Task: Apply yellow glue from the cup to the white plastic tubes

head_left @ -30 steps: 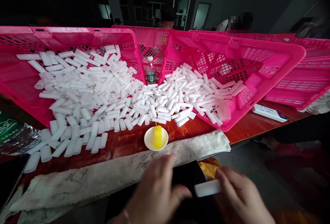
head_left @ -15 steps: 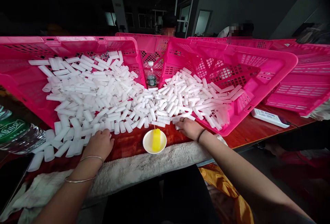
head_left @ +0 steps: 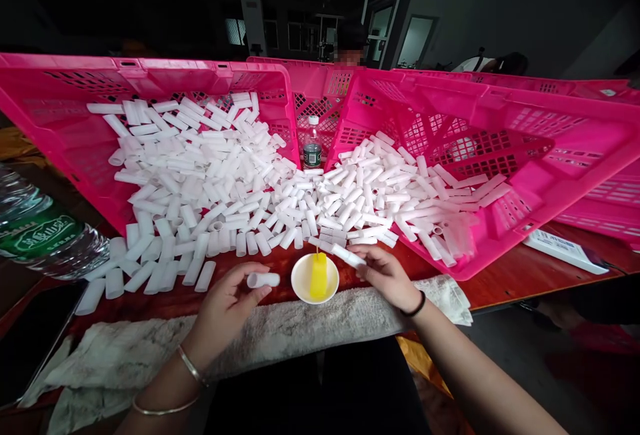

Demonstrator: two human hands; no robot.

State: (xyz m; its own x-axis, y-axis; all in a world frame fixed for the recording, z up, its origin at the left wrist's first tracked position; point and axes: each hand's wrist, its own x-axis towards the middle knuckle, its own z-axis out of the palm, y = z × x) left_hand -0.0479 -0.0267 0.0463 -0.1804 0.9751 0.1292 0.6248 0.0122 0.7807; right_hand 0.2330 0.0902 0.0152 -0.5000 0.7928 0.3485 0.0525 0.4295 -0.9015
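Observation:
My left hand (head_left: 223, 318) is closed on a short, wide white plastic tube (head_left: 263, 280), thumb and fingers gripping it just above the towel. Between the fingers of my right hand (head_left: 393, 278) is a slimmer white tube (head_left: 349, 256), its far end pointing up and left. A small white dish (head_left: 297, 287) sits between the two hands and carries a yellow block (head_left: 319, 276) with a thin stick at its top. Beyond my left hand spreads a heap of wide white tubes (head_left: 195, 185); slimmer tubes (head_left: 367, 185) are heaped beyond my right.
Two tilted pink crates (head_left: 50, 115) (head_left: 560, 148) hold the heaps. A small bottle (head_left: 313, 145) stands between them. At left are a large water bottle (head_left: 45, 231) and a dark flat device (head_left: 43, 335). A rolled towel (head_left: 295, 328) lines the table edge. A white box (head_left: 565, 253) lies right.
Both hands have come back from the heaps' front edges, each now holding a tube up near the dish. The view has shifted, so the scene sits farther right.

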